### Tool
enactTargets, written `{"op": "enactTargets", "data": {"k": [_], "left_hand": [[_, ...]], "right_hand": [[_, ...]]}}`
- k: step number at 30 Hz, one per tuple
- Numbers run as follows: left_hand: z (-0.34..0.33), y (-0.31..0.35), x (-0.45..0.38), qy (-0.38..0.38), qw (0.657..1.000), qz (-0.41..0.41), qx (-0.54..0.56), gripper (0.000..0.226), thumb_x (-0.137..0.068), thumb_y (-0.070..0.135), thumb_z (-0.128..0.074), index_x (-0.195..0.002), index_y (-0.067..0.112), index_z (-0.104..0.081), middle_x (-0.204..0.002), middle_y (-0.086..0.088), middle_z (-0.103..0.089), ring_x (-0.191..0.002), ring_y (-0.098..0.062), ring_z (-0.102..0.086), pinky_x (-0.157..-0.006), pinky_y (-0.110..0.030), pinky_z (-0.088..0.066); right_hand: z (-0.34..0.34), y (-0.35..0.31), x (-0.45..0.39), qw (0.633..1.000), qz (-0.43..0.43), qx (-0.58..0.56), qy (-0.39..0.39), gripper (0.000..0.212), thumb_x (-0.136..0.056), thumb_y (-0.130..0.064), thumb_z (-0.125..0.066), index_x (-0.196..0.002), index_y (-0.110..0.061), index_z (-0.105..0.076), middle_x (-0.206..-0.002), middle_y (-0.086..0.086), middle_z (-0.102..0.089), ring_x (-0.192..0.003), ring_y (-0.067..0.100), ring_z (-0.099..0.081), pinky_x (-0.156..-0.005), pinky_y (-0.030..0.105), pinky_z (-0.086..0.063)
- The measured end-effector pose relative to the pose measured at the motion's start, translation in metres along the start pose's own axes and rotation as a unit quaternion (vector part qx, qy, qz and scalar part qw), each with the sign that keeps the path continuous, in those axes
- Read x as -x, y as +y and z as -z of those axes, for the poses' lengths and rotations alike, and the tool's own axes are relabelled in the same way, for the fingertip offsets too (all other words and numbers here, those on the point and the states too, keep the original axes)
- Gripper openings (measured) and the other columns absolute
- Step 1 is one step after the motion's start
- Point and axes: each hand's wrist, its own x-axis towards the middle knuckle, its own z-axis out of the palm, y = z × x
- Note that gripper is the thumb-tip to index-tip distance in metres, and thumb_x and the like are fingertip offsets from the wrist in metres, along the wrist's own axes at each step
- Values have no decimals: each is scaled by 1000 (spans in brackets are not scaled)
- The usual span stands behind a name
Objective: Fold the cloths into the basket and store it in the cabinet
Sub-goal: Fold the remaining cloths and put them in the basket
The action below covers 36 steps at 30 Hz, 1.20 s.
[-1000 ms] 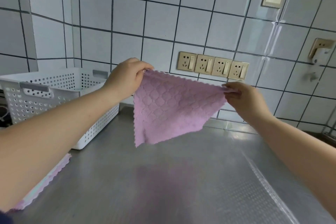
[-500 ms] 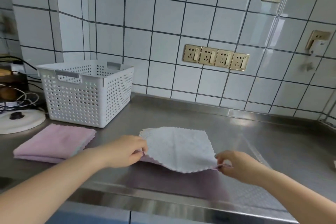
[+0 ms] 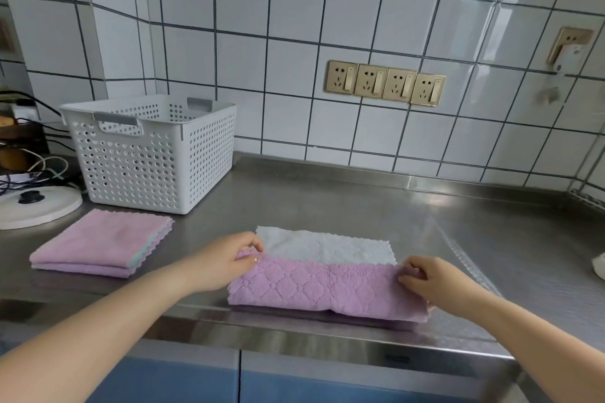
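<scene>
Steel counter point(image 3: 327, 203) below white wall tiles carries no readable writing. At lower centre, the purple cloth point(image 3: 320, 288) lies half-folded, long axis left-to-right, left hand point(image 3: 222, 263) and right hand point(image 3: 432, 281) each pinching an end of its folded edge. Perforated white basket point(image 3: 147, 154) stands at left, behind a folded pink stack point(image 3: 101, 244).

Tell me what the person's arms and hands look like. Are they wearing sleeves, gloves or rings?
Both arms are bare as far as the picture shows, with no sleeves in view. The left hand and the right hand wear no gloves. No rings, watch or bracelets show. The fingers of the left hand have short nails that look pale and slightly shiny; the picture is too blurry to tell if they are painted.
</scene>
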Motion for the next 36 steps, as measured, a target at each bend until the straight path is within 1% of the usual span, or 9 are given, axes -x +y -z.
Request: {"op": "enactTargets", "data": {"k": [5,9,15,19,22,28,31,33,36], "left_hand": [[-6,-16,-35,85,992,35,83,10,-92,21,-57,-91,28,-50,-76,-3,-60,-65,-13,-47,-62,-26,-35],[-13,-30,-64,118,989,65,55,14,-91,25,-58,-103,23,-50,-75,-5,-58,-62,-15,-47,-59,-28,-36],[-17,-39,-100,121,989,86,3,23,-93,25,-55,-114,19,-49,-84,3,-57,-71,-9,-53,-60,-24,-38],[-16,-44,-116,115,986,97,-67,28,-93,27,-54,-119,20,-49,-111,-2,-61,-93,-16,-58,-81,-33,-48],[-18,-47,-121,102,984,98,-107,29,-93,28,-54,-121,21,-48,-120,-1,-62,-99,-16,-59,-79,-29,-46],[-21,-53,-125,94,980,96,-145,32,-94,27,-54,-124,21,-46,-115,-2,-65,-96,-18,-62,-80,-32,-50],[-22,-51,-126,98,980,82,-149,38,-93,24,-54,-129,18,-46,-106,1,-61,-92,-16,-59,-81,-32,-48],[-22,-49,-125,132,974,60,-174,38,-92,27,-55,-129,19,-50,-117,1,-55,-95,-16,-59,-88,-35,-47],[-31,-31,-123,140,975,2,-174,36,-93,26,-53,-129,19,-56,-132,-1,-49,-110,-21,-56,-99,-33,-40]], "right_hand": [[-10,8,-34,994,-48,-69,68,29,-88,-24,-58,-65,-12,-46,-56,-1,-48,-53,17,-47,-56,29,-42],[-17,7,-60,992,-67,-58,90,34,-89,-27,-57,-60,-18,-44,-58,-1,-50,-55,18,-48,-53,28,-35],[-20,6,-96,994,-79,-14,75,29,-95,-27,-49,-70,-11,-45,-67,2,-52,-72,25,-50,-56,31,-32],[-21,8,-113,994,-86,-3,68,27,-94,-29,-48,-72,-14,-50,-71,0,-54,-76,25,-52,-60,30,-33],[-25,11,-120,994,-89,3,71,24,-94,-31,-49,-81,-11,-56,-78,3,-58,-76,24,-52,-61,29,-33],[-31,15,-131,992,-91,-1,92,20,-93,-33,-51,-87,-15,-57,-91,5,-63,-76,22,-51,-64,27,-38],[-31,18,-129,988,-111,-19,102,24,-92,-35,-51,-106,-17,-56,-96,3,-64,-70,20,-56,-57,27,-41],[-27,19,-125,986,-117,-8,122,36,-92,-37,-51,-123,-20,-48,-105,5,-61,-79,21,-59,-65,29,-44],[-28,7,-119,987,-56,43,147,46,-93,-36,-50,-136,-20,-43,-132,10,-49,-115,27,-51,-92,36,-43]]}}
